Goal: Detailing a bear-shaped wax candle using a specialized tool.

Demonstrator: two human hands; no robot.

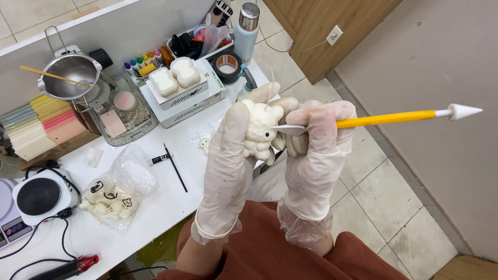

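The gloved left hand [228, 155] has a closed grip on a small cream wax animal figure [261, 130], while the gloved right hand [316, 150] grips a yellow-handled pointed shaping tool [386, 120], its near tip at the figure's face, so this looks like careful detail carving needing tiny, gentle pokes.

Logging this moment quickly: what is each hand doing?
Left hand: closed around the cream animal figure.
Right hand: closed on the yellow sculpting tool.

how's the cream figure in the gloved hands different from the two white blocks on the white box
The cream figure is lumpy, with a dark eye dot, and is held up in the left hand; the white blocks are smooth, plain and rest on the white box. Both are pale and look waxy.
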